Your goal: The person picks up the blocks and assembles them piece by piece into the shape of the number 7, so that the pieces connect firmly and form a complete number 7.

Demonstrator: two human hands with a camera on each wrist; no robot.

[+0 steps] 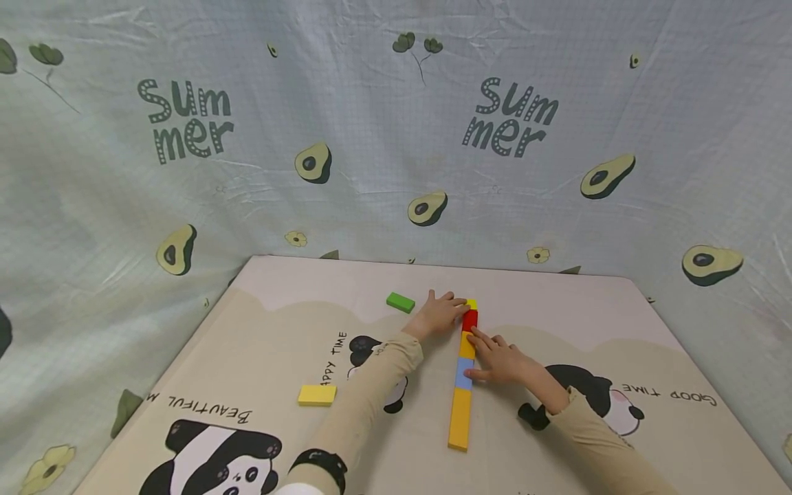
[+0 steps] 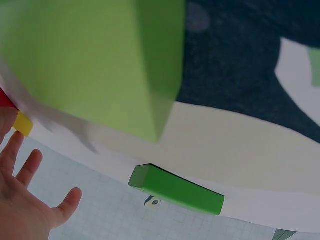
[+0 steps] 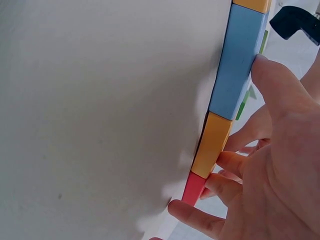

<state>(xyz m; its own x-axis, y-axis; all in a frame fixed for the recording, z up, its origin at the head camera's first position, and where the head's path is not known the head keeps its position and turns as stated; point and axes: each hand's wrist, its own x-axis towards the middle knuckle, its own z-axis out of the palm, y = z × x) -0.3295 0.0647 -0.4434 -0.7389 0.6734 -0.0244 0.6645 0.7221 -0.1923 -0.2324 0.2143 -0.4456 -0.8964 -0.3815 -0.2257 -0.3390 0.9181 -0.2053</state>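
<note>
A straight row of wooden blocks runs away from me on the table: a long orange block (image 1: 460, 419), a light blue block (image 1: 464, 373), a shorter orange block (image 1: 467, 345), a red block (image 1: 470, 320) and a small yellow block (image 1: 472, 303) at the far end. My left hand (image 1: 438, 314) reaches in from the left, its spread fingertips at the yellow block and its joint with the red one. Along the row's right side, my right hand (image 1: 504, 360) touches the blocks, its thumb against the light blue block and its fingers by the shorter orange and red ones.
A loose green block (image 1: 401, 302) lies left of my left hand, near the table's far edge. Another yellow block (image 1: 317, 395) lies to the left of my left forearm. A patterned cloth (image 1: 371, 137) hangs behind the table (image 1: 278, 330), which has printed pandas.
</note>
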